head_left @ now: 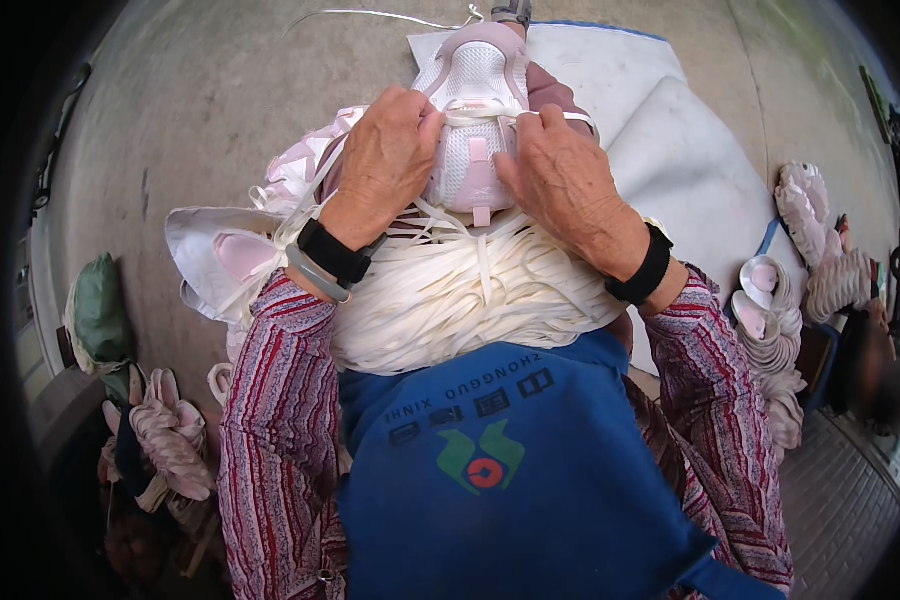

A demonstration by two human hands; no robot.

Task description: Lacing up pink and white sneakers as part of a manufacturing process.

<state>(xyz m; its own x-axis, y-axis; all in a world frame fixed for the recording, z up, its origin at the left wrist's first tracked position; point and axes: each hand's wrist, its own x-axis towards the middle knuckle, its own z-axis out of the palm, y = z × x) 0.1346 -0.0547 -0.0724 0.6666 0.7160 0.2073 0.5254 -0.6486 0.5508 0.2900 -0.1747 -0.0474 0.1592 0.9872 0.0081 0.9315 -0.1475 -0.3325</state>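
A white and pink shoe upper (477, 60) lies over my lap with its tongue (478, 160) toward me. A flat cream shoelace (476, 116) crosses the upper from side to side. At the left edge, my left hand (388, 150) pinches the lace between thumb and fingers. My right hand (565, 180) is closed on the lace at the other side, its thumb beside the tongue. Below the tongue, a thick bundle of cream shoelaces (470, 290) rests on my blue apron (500, 420). The fingertips are partly hidden by the backs of my hands.
More pink and white uppers (305, 160) lie by my left arm. A white sheet (660, 130) spreads over the concrete floor at the right. Stacked uppers (770, 300) stand at far right, others (170, 430) at lower left near a green bag (102, 310).
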